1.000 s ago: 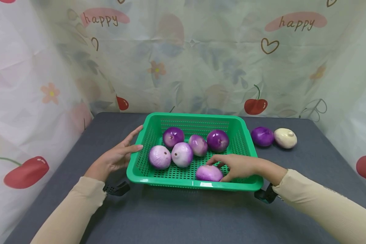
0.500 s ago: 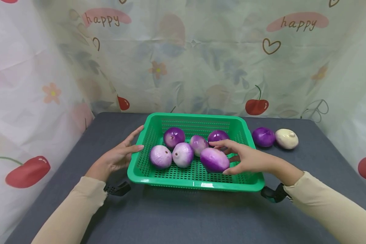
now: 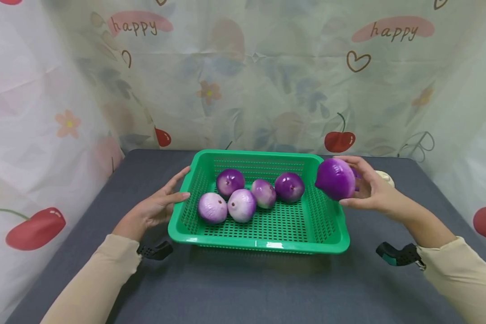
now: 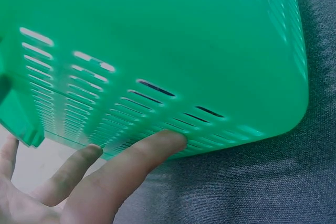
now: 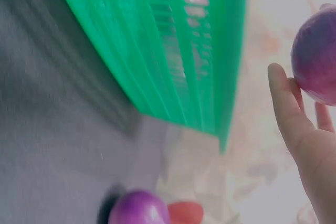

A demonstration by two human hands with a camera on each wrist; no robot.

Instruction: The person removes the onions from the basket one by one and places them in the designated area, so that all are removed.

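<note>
My right hand (image 3: 374, 191) holds a purple onion (image 3: 335, 179) between thumb and fingers, raised at the right end of the green basket (image 3: 259, 245). In the right wrist view, this onion (image 5: 317, 56) shows at the right edge beside the fingers. Several purple and white onions (image 3: 242, 205) lie inside the basket, towards its left and back. My left hand (image 3: 155, 207) rests on the basket's left end, thumb at the rim. Its fairly straight fingers (image 4: 142, 158) lie against the slotted outer wall in the left wrist view.
Behind the right hand, a cream-white onion (image 3: 386, 178) stands on the grey table (image 3: 243, 288), mostly covered. Another purple onion (image 5: 139, 208) sits on the table beside it, nearly hidden in the head view. A printed curtain (image 3: 259, 90) encloses the back and sides.
My right hand has lifted the onion from the basket's front right and carried it up and rightward past the right rim. The left hand and basket have stayed put.
</note>
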